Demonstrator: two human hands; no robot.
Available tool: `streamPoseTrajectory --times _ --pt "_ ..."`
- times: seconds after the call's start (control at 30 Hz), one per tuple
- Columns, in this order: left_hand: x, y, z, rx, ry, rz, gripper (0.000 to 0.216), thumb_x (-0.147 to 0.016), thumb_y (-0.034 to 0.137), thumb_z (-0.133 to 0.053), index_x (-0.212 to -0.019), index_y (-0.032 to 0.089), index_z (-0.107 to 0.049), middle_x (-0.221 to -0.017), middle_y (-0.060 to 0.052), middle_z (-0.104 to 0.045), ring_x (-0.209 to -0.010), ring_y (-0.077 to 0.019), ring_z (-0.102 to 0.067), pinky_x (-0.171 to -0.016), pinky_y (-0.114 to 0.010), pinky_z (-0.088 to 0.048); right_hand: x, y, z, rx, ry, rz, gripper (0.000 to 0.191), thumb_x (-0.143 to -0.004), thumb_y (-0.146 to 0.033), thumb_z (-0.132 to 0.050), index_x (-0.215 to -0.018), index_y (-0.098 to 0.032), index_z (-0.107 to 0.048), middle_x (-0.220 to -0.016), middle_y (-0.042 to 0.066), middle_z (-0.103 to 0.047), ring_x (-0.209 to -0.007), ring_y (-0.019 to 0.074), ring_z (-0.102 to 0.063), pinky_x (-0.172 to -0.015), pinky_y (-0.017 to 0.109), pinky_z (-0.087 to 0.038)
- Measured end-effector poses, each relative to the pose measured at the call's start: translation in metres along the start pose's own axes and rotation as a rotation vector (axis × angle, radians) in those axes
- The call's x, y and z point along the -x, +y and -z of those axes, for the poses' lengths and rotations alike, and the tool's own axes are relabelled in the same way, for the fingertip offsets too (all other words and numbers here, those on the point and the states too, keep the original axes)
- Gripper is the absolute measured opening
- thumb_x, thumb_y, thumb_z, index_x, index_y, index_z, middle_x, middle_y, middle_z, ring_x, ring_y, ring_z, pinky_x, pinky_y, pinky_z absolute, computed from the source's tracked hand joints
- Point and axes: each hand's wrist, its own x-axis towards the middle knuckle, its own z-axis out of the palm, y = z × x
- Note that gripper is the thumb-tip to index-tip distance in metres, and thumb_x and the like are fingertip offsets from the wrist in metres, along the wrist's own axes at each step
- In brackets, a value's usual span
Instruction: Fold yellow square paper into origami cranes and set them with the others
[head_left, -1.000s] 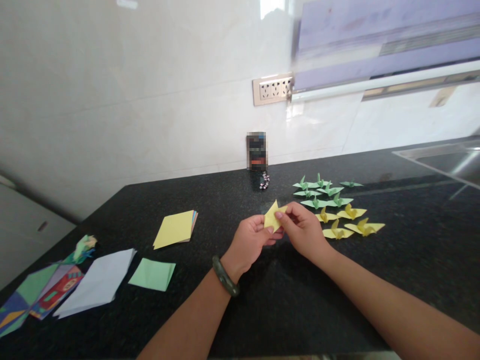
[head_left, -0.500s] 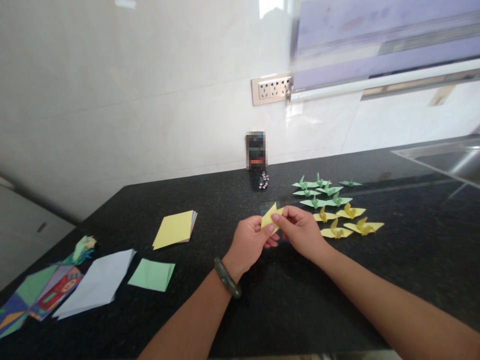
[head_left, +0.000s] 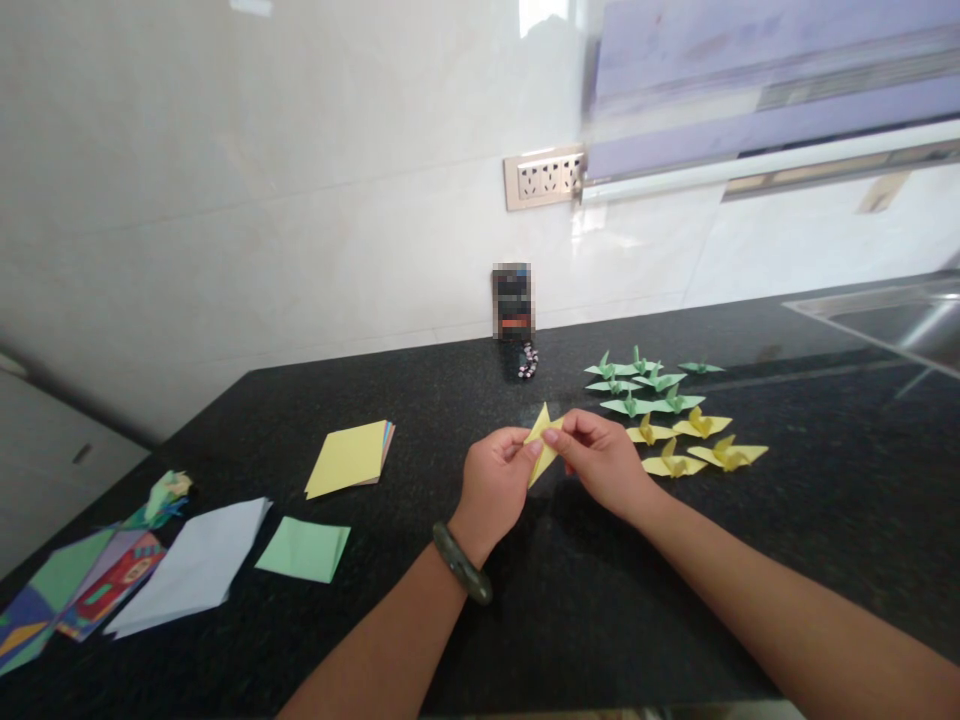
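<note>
Between my two hands, above the dark counter, is a folded yellow origami paper [head_left: 541, 468] with a pointed tip sticking up and another pointing down. My left hand [head_left: 495, 482], with a dark green bangle [head_left: 461, 563] at the wrist, pinches its left side. My right hand [head_left: 600, 458] pinches its right side, the thumb pressed on the front face. Just right of that hand stand several yellow paper cranes [head_left: 729, 455]. Behind those are several green paper cranes [head_left: 631, 403]. The fingers behind the paper are partly hidden.
A yellow-topped stack of coloured paper [head_left: 346, 460], a green paper sheet [head_left: 304, 550] and white sheets [head_left: 199, 565] lie on the left of the black counter [head_left: 600, 620]. A pixelated dark object [head_left: 513, 300] leans on the wall. A sink [head_left: 900, 310] is at far right.
The folded yellow paper has turned more upright, its lower point now showing below my thumbs. My left hand's fingers have curled in, and its wrist has shifted slightly right.
</note>
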Motion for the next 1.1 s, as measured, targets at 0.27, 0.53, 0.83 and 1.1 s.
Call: streamPoseTrajectory --times 0.27,0.53,0.83,1.1 --pt "0.001 -0.001 0.0 -0.003 -0.027 0.006 0.021 -0.075 0.029 -0.057 -0.082 0.011 -0.065 -0.062 -0.002 -0.063 -0.055 -0.0118 -0.054 -0.051 -0.022 -0.04 -0.001 0.009 0.001 0.046 0.028 0.066 0.028 -0.073 -0.039 -0.062 -0.059 -0.017 -0.051 -0.057 -0.002 -0.05 -0.046 0.0079 -0.041 -0.044 0.021 -0.033" --pt "0.003 0.004 0.0 -0.04 0.009 -0.006 0.02 -0.074 0.029 -0.058 -0.074 0.012 -0.067 -0.055 0.001 -0.058 -0.049 -0.0086 -0.047 -0.047 -0.02 -0.035 0.001 0.008 0.0 0.008 0.029 0.06 0.029 -0.074 -0.039 -0.062 -0.06 -0.018 -0.049 -0.051 -0.005 -0.044 -0.046 0.008 -0.037 -0.044 0.021 -0.031" --pt "0.002 0.003 0.0 0.022 -0.02 0.011 0.029 -0.077 0.037 -0.056 -0.081 0.012 -0.068 -0.057 0.001 -0.056 -0.054 -0.0096 -0.047 -0.05 -0.021 -0.036 0.001 0.004 -0.002 -0.036 0.049 0.043 0.026 -0.071 -0.039 -0.065 -0.061 -0.017 -0.054 -0.05 -0.005 -0.047 -0.044 0.0075 -0.039 -0.043 0.021 -0.032" --pt "0.003 0.002 0.001 -0.002 -0.113 0.029 0.026 -0.076 0.036 -0.057 -0.077 0.013 -0.067 -0.063 -0.001 -0.061 -0.053 -0.0095 -0.049 -0.05 -0.021 -0.036 0.003 -0.002 -0.002 -0.188 -0.045 -0.042 0.025 -0.072 -0.041 -0.064 -0.07 -0.017 -0.058 -0.05 -0.004 -0.055 -0.041 0.0076 -0.046 -0.04 0.02 -0.037"
